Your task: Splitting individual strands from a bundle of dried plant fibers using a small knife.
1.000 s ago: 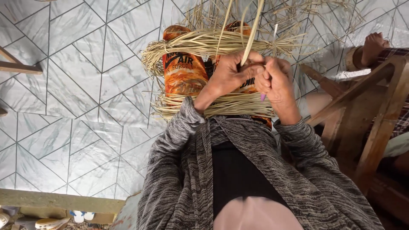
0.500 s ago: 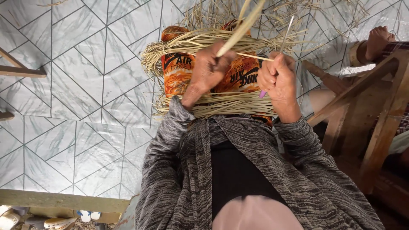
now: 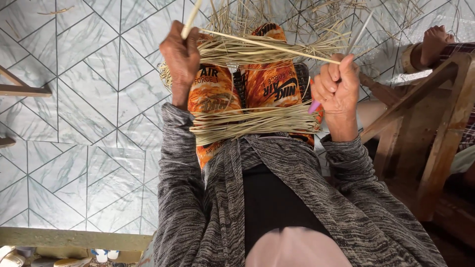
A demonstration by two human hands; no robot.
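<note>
Nearest, a bundle of pale dry straw strands (image 3: 252,123) lies across the lap, over orange patterned cloth (image 3: 213,94), with a second band farther up at 12 o'clock. The right hand (image 3: 339,89) is closed tight on one thin pale straw strip (image 3: 267,45), stretched to the left hand (image 3: 182,57), also fisted around it. Loose straw litters the tiled floor (image 3: 74,99) beyond; by my judgement the weaving is only begun.

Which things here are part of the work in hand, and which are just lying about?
In use: left hand; right hand; pale straw strand stretched between them; bundled straw strips across the lap.
Lying about: brown wooden chair; loose straw scraps on the tiled floor; wooden plank.
</note>
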